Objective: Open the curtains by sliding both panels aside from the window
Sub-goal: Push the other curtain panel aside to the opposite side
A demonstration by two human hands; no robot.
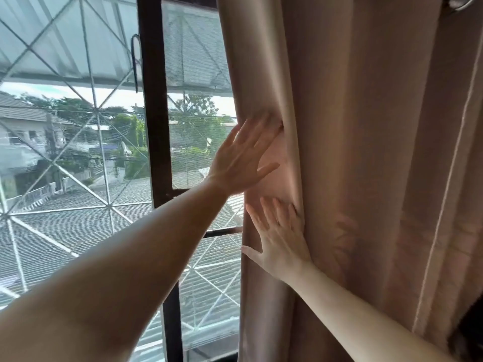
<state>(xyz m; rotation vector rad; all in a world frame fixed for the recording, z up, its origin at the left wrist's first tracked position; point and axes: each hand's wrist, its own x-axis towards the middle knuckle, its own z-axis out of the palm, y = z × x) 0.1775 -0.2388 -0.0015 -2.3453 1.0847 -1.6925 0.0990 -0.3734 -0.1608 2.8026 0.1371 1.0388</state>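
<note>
A beige curtain panel (366, 152) hangs bunched in folds over the right half of the view, its left edge running down the window. My left hand (240, 158) lies flat against that edge at mid height, fingers spread, fingertips tucked into a fold. Below it my right hand (279, 236) presses flat on the same edge, fingers spread and pointing up. Neither hand is closed around the cloth. The window (78, 126) to the left is uncovered. No second panel is in view.
A dark vertical window frame (156, 113) and a crossbar (222, 232) stand just left of the curtain. White diamond-pattern bars (99, 163) cover the glass outside. A metal curtain ring (460, 2) shows at the top right corner.
</note>
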